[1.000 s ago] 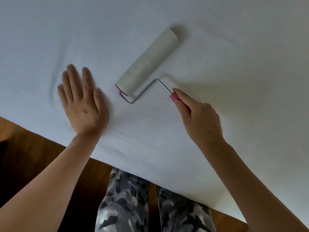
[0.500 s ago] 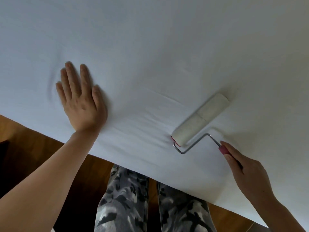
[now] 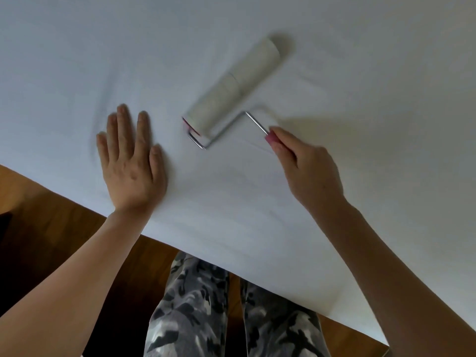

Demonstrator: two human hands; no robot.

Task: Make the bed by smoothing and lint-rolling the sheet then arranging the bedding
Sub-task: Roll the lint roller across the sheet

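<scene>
A white sheet (image 3: 360, 73) covers the bed and fills most of the view. A lint roller (image 3: 233, 86) with a white sticky drum, bent wire arm and pink handle lies with its drum on the sheet near the middle. My right hand (image 3: 306, 166) grips the pink handle, which is mostly hidden in my fingers. My left hand (image 3: 131, 163) presses flat on the sheet to the left of the roller, fingers straight and spread. Faint creases run beside my left hand.
The bed's near edge (image 3: 231, 264) runs diagonally from the left down to the lower right. Below it lies a brown wooden floor (image 3: 51, 228). My legs in grey camouflage trousers (image 3: 195, 310) stand against the bed edge.
My right hand has pushed the lint roller from near the bed's edge up and to the left across the sheet. My left hand has stayed flat in the same spot.
</scene>
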